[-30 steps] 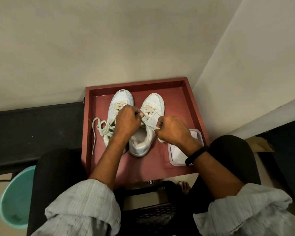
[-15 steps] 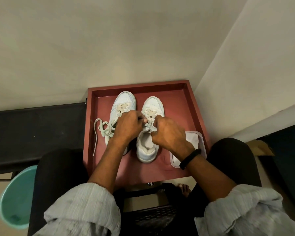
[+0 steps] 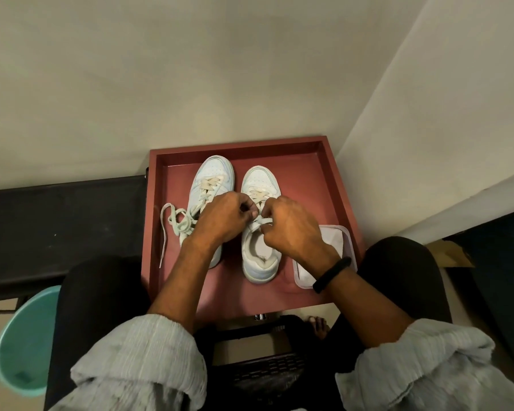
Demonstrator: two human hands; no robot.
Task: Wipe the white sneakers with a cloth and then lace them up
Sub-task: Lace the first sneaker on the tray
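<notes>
Two white sneakers stand side by side, toes away from me, in a red tray. The left sneaker is laced, and its tied lace ends trail off to the left. Over the tongue of the right sneaker, my left hand and my right hand each pinch a part of its lace. The two hands nearly touch. A white cloth lies in a clear container to the right of the shoes, partly behind my right wrist.
The tray sits in a corner between two pale walls. A dark bench runs off to the left. A teal bucket stands on the floor at lower left. A dark woven stool is between my knees.
Both hands have drawn closer together over the right sneaker's tongue, working its lace. The right sneaker sits straighter than a second ago. The camera view has shifted slightly.
</notes>
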